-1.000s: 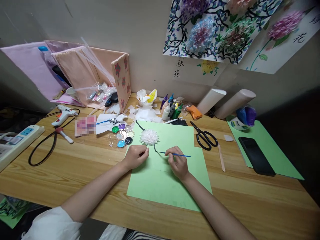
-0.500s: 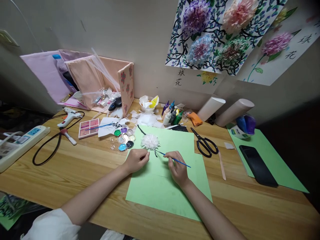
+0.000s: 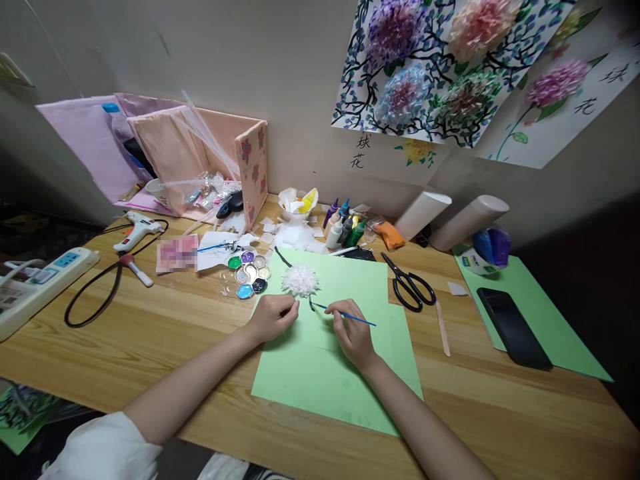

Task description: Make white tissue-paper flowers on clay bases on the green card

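My right hand (image 3: 353, 331) grips a thin blue paintbrush (image 3: 361, 319) like a pen. The brush tip touches a short dark stroke (image 3: 311, 305) on the green paper (image 3: 340, 380), just below a white fluffy paper flower (image 3: 301, 281). Resting on the paper's left edge, my left hand (image 3: 273, 318) is curled closed, with no object visible in it. A longer black stroke (image 3: 283, 257) runs from the flower toward the sheet's top left. Left of the sheet lies a paint palette (image 3: 247, 273) with several coloured wells.
Black scissors (image 3: 409, 283), a wooden stick (image 3: 443, 328) and a phone (image 3: 515, 329) lie to the right. Paint bottles (image 3: 345, 227) and a white bowl (image 3: 298, 205) stand behind. A glue gun (image 3: 139, 232) and a power strip (image 3: 47, 293) are on the left.
The dark stroke below the flower has grown slightly, and the brush has tilted a little flatter. My left hand has stayed in place on the paper.
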`<action>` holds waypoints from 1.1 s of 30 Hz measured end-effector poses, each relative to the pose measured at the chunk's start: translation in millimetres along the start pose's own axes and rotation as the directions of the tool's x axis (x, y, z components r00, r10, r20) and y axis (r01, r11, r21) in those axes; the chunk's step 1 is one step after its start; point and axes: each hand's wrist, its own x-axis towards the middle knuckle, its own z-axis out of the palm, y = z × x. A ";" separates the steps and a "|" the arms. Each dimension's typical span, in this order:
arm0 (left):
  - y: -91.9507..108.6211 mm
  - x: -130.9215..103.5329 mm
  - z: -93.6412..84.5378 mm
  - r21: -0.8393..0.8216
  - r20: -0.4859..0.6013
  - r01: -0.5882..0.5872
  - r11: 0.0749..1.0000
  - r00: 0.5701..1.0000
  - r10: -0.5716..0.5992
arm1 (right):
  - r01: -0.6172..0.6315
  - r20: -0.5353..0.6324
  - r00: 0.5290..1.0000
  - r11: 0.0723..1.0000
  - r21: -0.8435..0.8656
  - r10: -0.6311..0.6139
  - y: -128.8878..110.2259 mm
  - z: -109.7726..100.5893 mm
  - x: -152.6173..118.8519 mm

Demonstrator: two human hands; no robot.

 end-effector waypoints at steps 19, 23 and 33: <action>-1.8 -0.1 1.4 -0.004 -0.001 0.002 1.000 1.000 -0.002 | 0.023 -0.051 0.998 1.000 0.009 -0.022 -2.2 -2.9 0.6; -2.2 -0.3 1.7 -0.004 -0.001 0.005 1.000 1.000 -0.005 | 0.017 -0.073 0.997 1.000 0.018 -0.015 -2.1 -3.4 0.0; -1.8 -0.5 1.6 -0.012 0.001 0.006 1.000 1.000 -0.006 | 0.030 -0.079 0.996 0.999 0.012 -0.029 -2.2 -3.8 0.0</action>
